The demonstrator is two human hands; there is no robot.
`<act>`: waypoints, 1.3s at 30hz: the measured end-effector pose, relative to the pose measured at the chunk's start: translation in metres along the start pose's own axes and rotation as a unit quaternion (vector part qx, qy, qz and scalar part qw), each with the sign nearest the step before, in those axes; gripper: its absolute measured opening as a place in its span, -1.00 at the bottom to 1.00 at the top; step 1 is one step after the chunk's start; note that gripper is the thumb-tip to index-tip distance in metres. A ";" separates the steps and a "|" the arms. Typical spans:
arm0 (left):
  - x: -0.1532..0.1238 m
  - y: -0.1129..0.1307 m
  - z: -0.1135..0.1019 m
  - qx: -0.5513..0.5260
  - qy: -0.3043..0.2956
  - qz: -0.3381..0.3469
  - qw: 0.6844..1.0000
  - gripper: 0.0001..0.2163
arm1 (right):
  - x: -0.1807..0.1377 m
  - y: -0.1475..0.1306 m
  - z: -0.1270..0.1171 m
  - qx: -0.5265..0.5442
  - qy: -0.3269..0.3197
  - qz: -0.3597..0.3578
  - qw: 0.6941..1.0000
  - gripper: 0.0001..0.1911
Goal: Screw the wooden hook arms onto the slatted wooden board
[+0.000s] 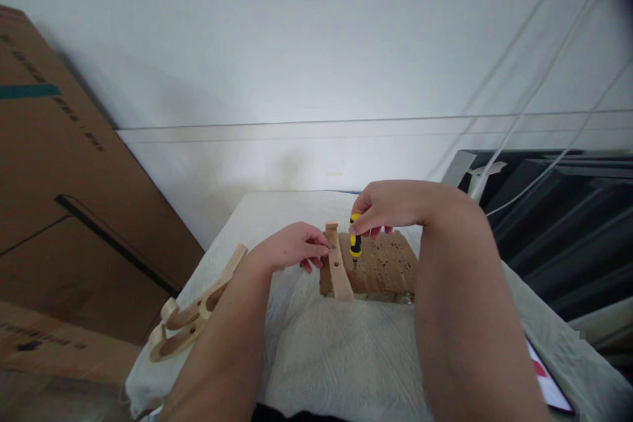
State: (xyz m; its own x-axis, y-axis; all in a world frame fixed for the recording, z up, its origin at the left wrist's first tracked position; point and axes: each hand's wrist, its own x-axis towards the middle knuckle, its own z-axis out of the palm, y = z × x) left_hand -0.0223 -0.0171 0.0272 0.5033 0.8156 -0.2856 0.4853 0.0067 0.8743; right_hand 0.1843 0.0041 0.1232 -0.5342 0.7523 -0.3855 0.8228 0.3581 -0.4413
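Observation:
My right hand (pixel 372 212) is closed around the yellow and black handle of a screwdriver (pixel 355 247). The screwdriver stands nearly upright, its tip down at a brown board (pixel 380 270) full of small dark holes. Across the board's left end lies a pale wooden piece (pixel 339 277) with a flared foot and dark holes along it. My left hand (pixel 299 245) is at the left edge of this piece, thumb and forefinger pinched against it near its upper hole. Its other fingers curl beside the board.
Curved pale wooden parts (pixel 185 330) lie on the cloth-covered table (pixel 346 343) at left, partly behind my left forearm. A large cardboard box (pixel 89 211) stands to the left. White cables (pixel 539 89) and dark ribbed panels (pixel 558 211) are at right. A white wall rises behind the table.

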 end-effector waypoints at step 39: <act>0.004 0.008 0.009 0.293 0.038 0.104 0.950 -0.84 | -0.021 0.005 -0.008 0.001 0.076 -0.020 0.997 -0.75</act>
State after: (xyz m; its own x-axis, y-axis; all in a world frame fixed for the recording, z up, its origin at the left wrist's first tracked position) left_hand -0.0096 -0.0189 0.0298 0.5894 0.8037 -0.0823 0.7066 -0.4634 0.5347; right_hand 0.2013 -0.0056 0.1358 -0.5310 0.8123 -0.2413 0.8013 0.3887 -0.4548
